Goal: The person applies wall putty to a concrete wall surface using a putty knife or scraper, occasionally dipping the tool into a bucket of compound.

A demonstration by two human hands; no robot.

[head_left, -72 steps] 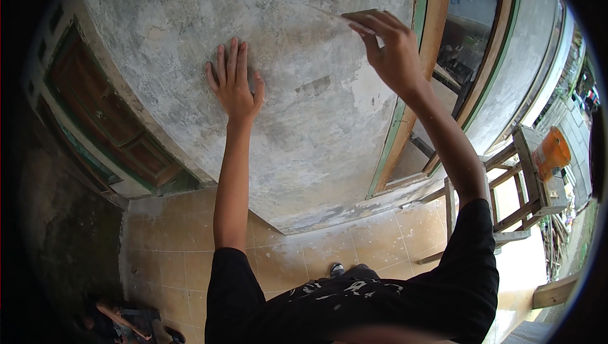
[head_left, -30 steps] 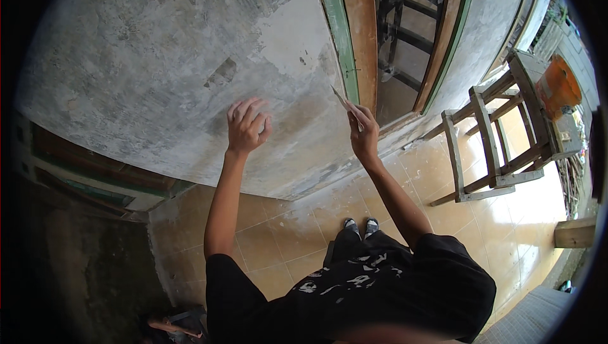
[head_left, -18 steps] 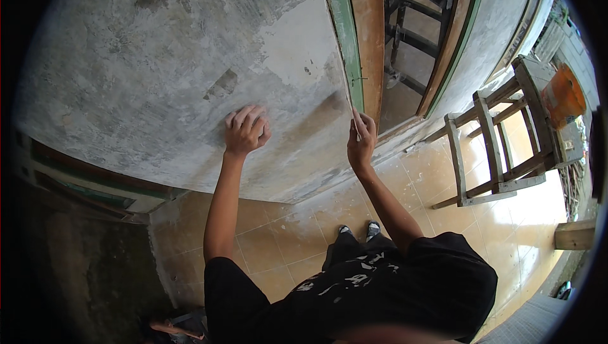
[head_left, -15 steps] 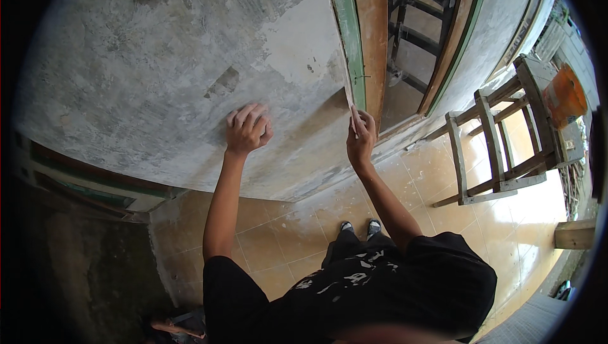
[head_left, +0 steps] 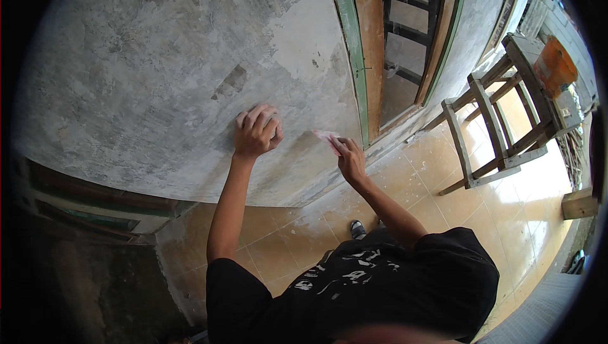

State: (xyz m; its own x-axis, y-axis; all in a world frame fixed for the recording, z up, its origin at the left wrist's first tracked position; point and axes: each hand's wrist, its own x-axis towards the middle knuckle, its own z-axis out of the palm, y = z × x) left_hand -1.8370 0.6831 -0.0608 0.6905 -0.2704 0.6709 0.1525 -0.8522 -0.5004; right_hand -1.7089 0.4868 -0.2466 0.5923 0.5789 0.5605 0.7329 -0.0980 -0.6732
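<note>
A patchy grey plastered wall (head_left: 171, 90) spreads before me, with a paler patch (head_left: 310, 33) near the door frame. Against it rests my left hand (head_left: 256, 132), its fingers curled inward; whatever it may hold is hidden. My right hand (head_left: 351, 159) pinches a thin, flat, pinkish-white piece (head_left: 327, 138) between thumb and fingers. That piece points up and left, its tip at the wall's surface, a little short of the green door trim (head_left: 349, 33). Its exact kind I cannot make out.
A wooden door frame (head_left: 369, 40) stands right of the wall. Farther right is a rough wooden trestle (head_left: 491, 125) bearing an orange bucket (head_left: 555, 68). Below, the tan tiled floor (head_left: 285, 249) has white dust on it. A dark recess lies at lower left.
My right hand has drawn away from the green trim, leftward and down, turning the flat piece toward the wall. My left hand stays curled at the wall. The view has shifted slightly.
</note>
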